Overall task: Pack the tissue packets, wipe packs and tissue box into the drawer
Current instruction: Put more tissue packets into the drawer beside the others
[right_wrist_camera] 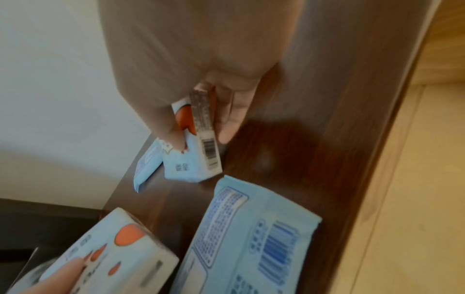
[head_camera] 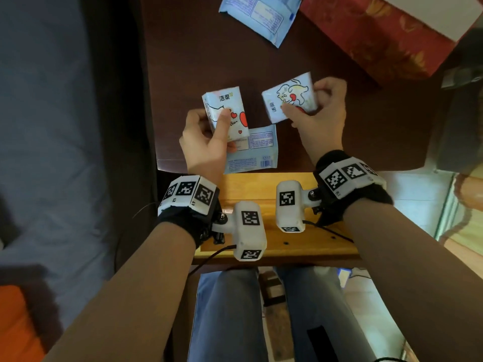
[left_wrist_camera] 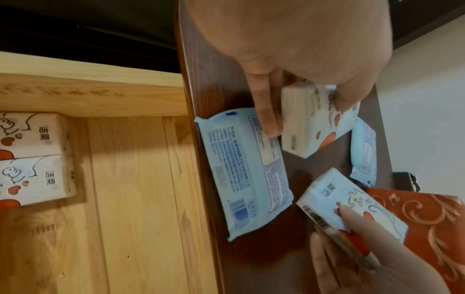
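My left hand (head_camera: 212, 120) grips a white tissue packet with red hearts (head_camera: 226, 105) just above the dark table, thumb on its front. My right hand (head_camera: 303, 100) pinches a second cat-print tissue packet (head_camera: 283, 99) beside it, tilted. A light-blue wipe pack (head_camera: 257, 152) lies flat at the table's front edge, partly under my left hand. Another wipe pack (head_camera: 258, 17) lies at the far edge. The red patterned tissue box (head_camera: 379, 37) stands at the far right. Two tissue packets (left_wrist_camera: 30, 135) (left_wrist_camera: 35, 179) lie side by side in the open drawer (left_wrist_camera: 130, 199).
The pale wooden drawer (head_camera: 264, 186) is pulled out below the table's front edge (head_camera: 167, 163), under my wrists. A blue bed cover (head_camera: 52, 126) lies to the left. A small black object (left_wrist_camera: 405, 181) sits at the table's far end. My legs are below the drawer.
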`<move>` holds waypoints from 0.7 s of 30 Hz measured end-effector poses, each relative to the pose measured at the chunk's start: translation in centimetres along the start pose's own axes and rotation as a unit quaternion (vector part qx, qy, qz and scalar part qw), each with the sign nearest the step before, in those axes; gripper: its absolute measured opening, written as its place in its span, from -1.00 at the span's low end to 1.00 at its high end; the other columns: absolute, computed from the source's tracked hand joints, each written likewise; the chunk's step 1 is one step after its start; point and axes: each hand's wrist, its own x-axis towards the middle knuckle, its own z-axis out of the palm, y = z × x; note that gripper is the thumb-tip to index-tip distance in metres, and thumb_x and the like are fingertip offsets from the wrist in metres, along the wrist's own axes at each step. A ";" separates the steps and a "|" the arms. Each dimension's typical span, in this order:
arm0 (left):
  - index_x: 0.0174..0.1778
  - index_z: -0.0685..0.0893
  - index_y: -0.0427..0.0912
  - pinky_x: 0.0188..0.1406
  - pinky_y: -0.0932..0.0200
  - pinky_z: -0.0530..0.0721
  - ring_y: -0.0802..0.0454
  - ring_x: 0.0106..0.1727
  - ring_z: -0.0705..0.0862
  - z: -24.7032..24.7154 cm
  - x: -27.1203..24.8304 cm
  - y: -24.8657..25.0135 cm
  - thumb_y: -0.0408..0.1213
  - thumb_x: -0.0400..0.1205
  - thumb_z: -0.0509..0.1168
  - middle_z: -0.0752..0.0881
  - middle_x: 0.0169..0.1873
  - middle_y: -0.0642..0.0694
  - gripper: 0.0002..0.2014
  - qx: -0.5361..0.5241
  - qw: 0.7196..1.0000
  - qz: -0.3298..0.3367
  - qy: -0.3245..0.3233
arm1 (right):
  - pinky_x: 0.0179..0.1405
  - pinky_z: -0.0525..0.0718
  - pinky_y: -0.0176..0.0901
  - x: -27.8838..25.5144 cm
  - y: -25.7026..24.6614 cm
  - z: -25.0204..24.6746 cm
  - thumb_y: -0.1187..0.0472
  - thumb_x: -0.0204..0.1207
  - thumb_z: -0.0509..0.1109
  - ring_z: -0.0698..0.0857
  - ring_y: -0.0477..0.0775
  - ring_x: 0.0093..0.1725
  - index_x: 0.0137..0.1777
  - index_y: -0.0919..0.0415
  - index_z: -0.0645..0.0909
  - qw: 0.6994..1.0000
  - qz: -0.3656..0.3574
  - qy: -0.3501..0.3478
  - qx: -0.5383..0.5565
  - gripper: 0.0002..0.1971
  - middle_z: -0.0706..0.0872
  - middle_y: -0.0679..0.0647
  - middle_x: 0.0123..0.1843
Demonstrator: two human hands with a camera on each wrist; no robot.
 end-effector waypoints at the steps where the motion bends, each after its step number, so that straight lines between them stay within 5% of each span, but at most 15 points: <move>1: 0.00 0.53 -0.20 -0.42 0.32 0.73 0.29 -0.28 0.77 0.2 -0.3 0.2 -0.13 0.59 0.34 0.75 -0.22 0.01 -0.77 -0.002 1.000 0.001 -0.007 | -0.09 0.79 -0.14 -0.2 0.0 -0.5 0.30 0.28 0.53 0.78 -0.07 -0.06 0.15 0.21 0.40 1.000 -0.021 0.020 0.002 -0.51 0.75 0.02 -0.08; 4: 0.01 0.54 -0.21 -0.37 0.10 0.80 0.12 -0.21 0.81 1.0 -1.1 0.3 -0.13 0.58 0.35 0.77 -0.12 -0.13 -0.76 -0.012 1.000 -0.005 -0.027 | -0.08 0.67 -0.42 -0.7 0.3 -2.2 0.28 0.32 0.47 0.72 -0.13 -0.07 0.16 0.29 0.54 0.992 -0.090 0.065 -0.057 -0.60 0.78 0.10 -0.01; 8: 0.01 0.55 -0.25 -0.41 0.12 0.78 0.10 -0.22 0.81 2.9 -2.8 0.0 -0.16 0.59 0.35 0.78 -0.11 -0.17 -0.76 -0.026 0.998 -0.006 -0.051 | 0.15 0.68 -0.15 -1.4 1.9 -4.0 0.43 0.28 0.37 0.66 0.09 0.17 0.02 0.33 0.58 0.981 -0.144 0.072 -0.111 -0.73 0.67 0.18 0.14; 11: 0.01 0.54 -0.24 -0.49 0.21 0.75 0.10 -0.27 0.81 4.1 -4.2 -0.5 -0.18 0.59 0.35 0.76 -0.18 -0.09 -0.77 -0.024 0.997 -0.020 -0.064 | 0.05 0.54 -0.56 -2.3 3.5 -5.4 0.39 0.26 0.45 0.52 0.09 0.38 0.02 0.28 0.53 0.974 -0.127 -0.004 -0.185 -0.68 0.47 0.20 0.37; 15: 0.02 0.55 -0.24 -0.51 0.21 0.74 -0.05 -0.31 0.79 5.2 -5.8 -1.4 -0.16 0.58 0.35 0.74 -0.22 -0.06 -0.76 -0.003 0.996 -0.029 -0.079 | 0.06 0.57 -0.22 -3.6 5.3 -6.9 0.11 0.22 0.55 0.43 0.08 0.42 0.12 0.17 0.48 0.946 -0.119 -0.101 -0.284 -0.51 0.39 0.09 0.46; 18: 0.02 0.57 -0.21 -0.45 0.15 0.78 -0.05 -0.28 0.79 5.5 -6.5 -1.8 -0.14 0.59 0.35 0.73 -0.21 -0.06 -0.77 0.019 0.996 -0.015 -0.080 | 0.04 0.55 -0.18 -3.5 5.2 -7.2 0.00 0.29 0.51 0.46 0.09 0.30 0.18 0.19 0.46 0.953 -0.117 -0.092 -0.265 -0.48 0.50 0.10 0.33; 21: 0.03 0.58 -0.19 -0.42 0.11 0.80 -0.02 -0.27 0.80 5.7 -6.8 -1.8 -0.13 0.59 0.35 0.74 -0.21 -0.01 -0.77 0.026 0.996 -0.009 -0.080 | 0.16 0.59 -0.13 -2.6 4.6 -6.6 0.05 0.35 0.50 0.46 0.07 0.35 0.39 0.14 0.36 0.965 -0.080 -0.084 -0.234 -0.37 0.48 0.09 0.39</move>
